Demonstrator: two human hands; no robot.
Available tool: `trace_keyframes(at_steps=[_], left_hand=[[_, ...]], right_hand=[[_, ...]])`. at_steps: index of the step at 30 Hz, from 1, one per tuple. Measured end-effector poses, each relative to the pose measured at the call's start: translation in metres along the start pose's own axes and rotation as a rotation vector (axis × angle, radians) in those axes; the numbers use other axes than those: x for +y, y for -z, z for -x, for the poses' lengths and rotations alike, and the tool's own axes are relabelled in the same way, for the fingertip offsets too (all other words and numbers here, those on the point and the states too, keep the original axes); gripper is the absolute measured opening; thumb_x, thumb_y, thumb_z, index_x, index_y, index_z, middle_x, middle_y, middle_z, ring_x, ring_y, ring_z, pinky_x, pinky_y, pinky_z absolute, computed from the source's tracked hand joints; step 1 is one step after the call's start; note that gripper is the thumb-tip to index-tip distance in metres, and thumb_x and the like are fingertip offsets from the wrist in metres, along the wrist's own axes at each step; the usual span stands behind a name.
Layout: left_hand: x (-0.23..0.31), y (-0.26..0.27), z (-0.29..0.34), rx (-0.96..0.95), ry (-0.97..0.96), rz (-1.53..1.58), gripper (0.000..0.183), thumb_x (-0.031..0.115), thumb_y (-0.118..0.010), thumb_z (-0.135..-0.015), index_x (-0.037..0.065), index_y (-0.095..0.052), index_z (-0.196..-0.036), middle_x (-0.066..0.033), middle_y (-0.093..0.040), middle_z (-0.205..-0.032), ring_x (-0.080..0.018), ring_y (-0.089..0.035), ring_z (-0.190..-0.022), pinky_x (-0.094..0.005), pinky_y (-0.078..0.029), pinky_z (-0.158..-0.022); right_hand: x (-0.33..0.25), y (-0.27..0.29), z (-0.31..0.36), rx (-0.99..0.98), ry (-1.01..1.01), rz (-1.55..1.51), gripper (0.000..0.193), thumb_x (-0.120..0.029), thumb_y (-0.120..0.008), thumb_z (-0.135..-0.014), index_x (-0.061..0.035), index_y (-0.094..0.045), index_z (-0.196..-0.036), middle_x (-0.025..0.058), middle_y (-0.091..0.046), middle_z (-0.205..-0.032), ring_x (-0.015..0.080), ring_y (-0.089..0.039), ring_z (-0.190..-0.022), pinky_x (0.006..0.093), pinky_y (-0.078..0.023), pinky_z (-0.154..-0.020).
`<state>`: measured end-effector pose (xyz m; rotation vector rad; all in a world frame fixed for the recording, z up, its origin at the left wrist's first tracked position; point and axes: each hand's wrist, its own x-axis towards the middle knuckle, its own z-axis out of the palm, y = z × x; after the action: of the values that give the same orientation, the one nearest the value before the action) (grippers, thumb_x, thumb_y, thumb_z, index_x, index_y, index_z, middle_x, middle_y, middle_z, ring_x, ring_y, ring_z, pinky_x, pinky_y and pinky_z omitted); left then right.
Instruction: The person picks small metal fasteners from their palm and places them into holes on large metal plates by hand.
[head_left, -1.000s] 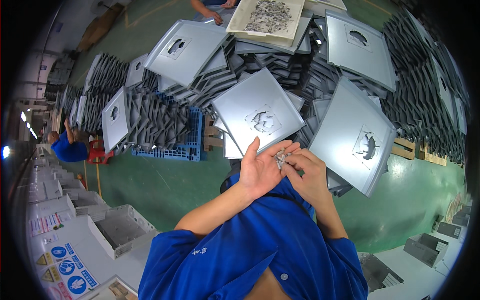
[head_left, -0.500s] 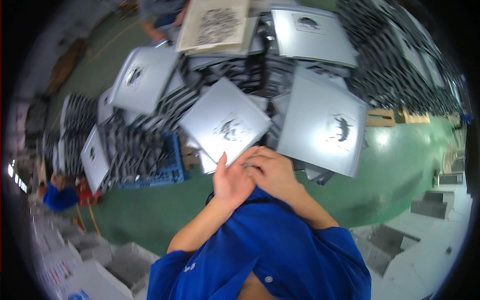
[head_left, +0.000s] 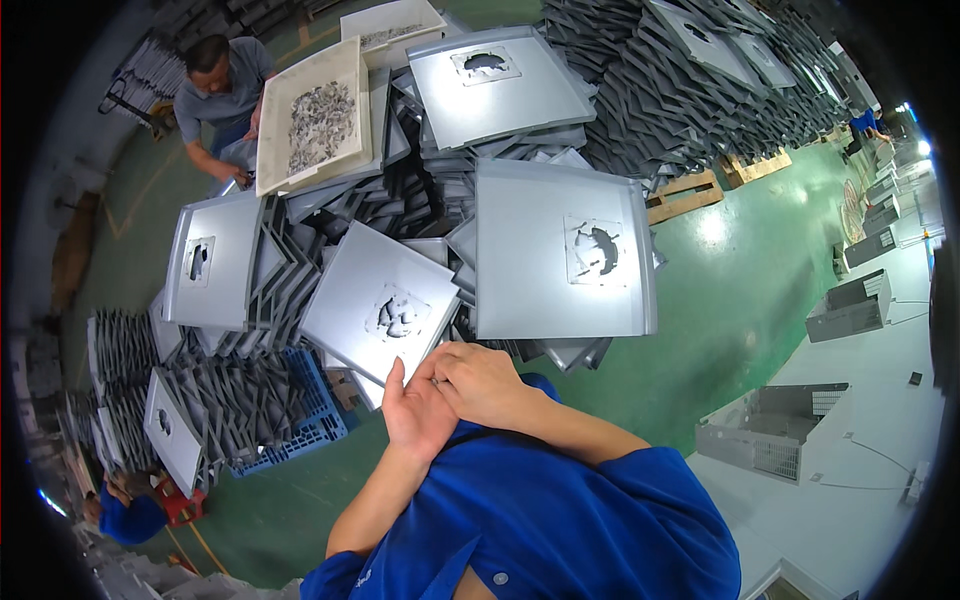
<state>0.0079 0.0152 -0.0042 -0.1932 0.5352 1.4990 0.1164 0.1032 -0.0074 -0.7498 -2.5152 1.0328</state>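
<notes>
My left hand (head_left: 418, 410) is held palm up in front of my body, thumb stretched out and fingers extended under the other hand. My right hand (head_left: 487, 384) lies across its palm with fingers curled and pinched together. A tiny greyish bit shows at the fingertips, too small to name. Just beyond both hands lies a grey sheet-metal panel (head_left: 365, 268), tilted, with a jagged cutout where dark bits show. To its right sits a larger metal panel (head_left: 530, 250) with a curved opening near its right side.
Stacks of folded metal panels (head_left: 640, 90) fill the back and left. A cream tray (head_left: 363, 75) of small metal bits stands on a stack. Another person (head_left: 215, 95) works beyond it at far left. A blue pallet (head_left: 322, 405) and a wooden pallet (head_left: 685, 197) rest on the green floor.
My view has turned, so the panels and stacks appear shifted left and lower. Both hands stay together in much the same pose. The person at far left shows more fully.
</notes>
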Motion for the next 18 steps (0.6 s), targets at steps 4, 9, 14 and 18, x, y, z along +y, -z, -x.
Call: trace_keyframes(at_steps=[4, 9, 14, 18], left_hand=[[-0.001, -0.002, -0.003, 0.027, 0.024, 0.012, 0.068, 0.053, -0.037, -0.095, -0.001, -0.044, -0.135, -0.0131, -0.045, -0.138, -0.0271, -0.039, -0.13, -0.0424, -0.028, -0.111], [0.001, -0.004, -0.002, 0.105, 0.014, 0.053, 0.063, 0.048, -0.039, -0.096, -0.002, -0.043, -0.134, -0.0167, -0.049, -0.133, -0.0289, -0.046, -0.125, -0.0429, -0.034, -0.107], [0.0, 0.036, -0.013, 0.084, -0.041, 0.156, 0.037, 0.034, -0.043, -0.098, 0.002, -0.055, -0.111, -0.0119, -0.06, -0.114, -0.0255, -0.057, -0.109, -0.0392, -0.045, -0.097], [-0.005, 0.055, -0.018, 0.079, -0.049, 0.226, 0.028, 0.028, -0.043, -0.098, 0.003, -0.055, -0.102, -0.0109, -0.061, -0.102, -0.0241, -0.06, -0.099, -0.0383, -0.05, -0.088]], right_hand=[[-0.001, 0.004, 0.002, 0.022, 0.007, 0.039, 0.01, -0.014, -0.059, -0.079, -0.0035, -0.06, -0.081, 0.0088, -0.062, -0.09, 0.0261, -0.063, -0.086, 0.0376, -0.052, -0.067], [-0.004, -0.006, 0.006, 0.119, 0.139, 0.18, 0.022, -0.013, -0.062, -0.069, -0.0028, -0.063, -0.089, 0.0068, -0.062, -0.086, 0.0246, -0.06, -0.079, 0.0325, -0.052, -0.06], [-0.006, -0.014, -0.002, 0.234, 0.235, 0.101, 0.02, -0.01, -0.061, -0.068, -0.0042, -0.062, -0.087, 0.0062, -0.062, -0.086, 0.0244, -0.06, -0.08, 0.032, -0.052, -0.062], [-0.015, -0.017, -0.006, 0.226, 0.311, -0.104, 0.018, -0.006, -0.061, -0.069, -0.0072, -0.063, -0.087, 0.0061, -0.063, -0.091, 0.0253, -0.062, -0.082, 0.0341, -0.052, -0.066]])
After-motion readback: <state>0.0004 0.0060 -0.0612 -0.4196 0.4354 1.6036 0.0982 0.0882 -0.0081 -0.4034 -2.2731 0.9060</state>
